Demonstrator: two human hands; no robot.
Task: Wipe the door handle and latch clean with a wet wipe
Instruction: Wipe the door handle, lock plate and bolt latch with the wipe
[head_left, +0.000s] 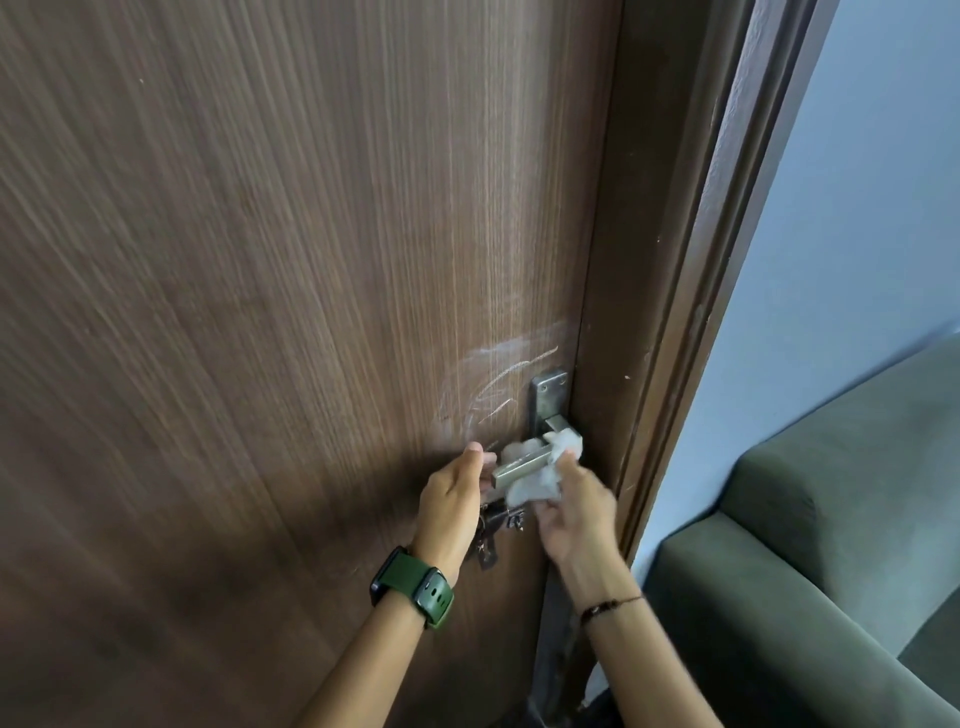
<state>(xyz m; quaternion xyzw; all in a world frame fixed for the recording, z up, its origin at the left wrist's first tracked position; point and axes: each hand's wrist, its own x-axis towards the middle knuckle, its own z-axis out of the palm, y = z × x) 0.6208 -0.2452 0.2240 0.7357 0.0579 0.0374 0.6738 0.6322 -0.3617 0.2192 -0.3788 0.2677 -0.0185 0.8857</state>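
Observation:
A metal lever door handle (519, 466) sticks out leftward from its backplate (546, 399) on a brown wooden door (260, 312). My left hand (453, 501) grips the free end of the lever. My right hand (574, 512) holds a crumpled white wet wipe (540, 480) wrapped around the lever near its pivot, partly covering it. Below the handle, a latch with hanging keys (493, 535) shows between my two hands and is mostly hidden.
Whitish scratch marks (493, 384) cross the door above and left of the handle. The dark door frame (675, 312) runs along the right side. A green sofa (805, 545) stands close at the lower right, under a pale blue wall (857, 208).

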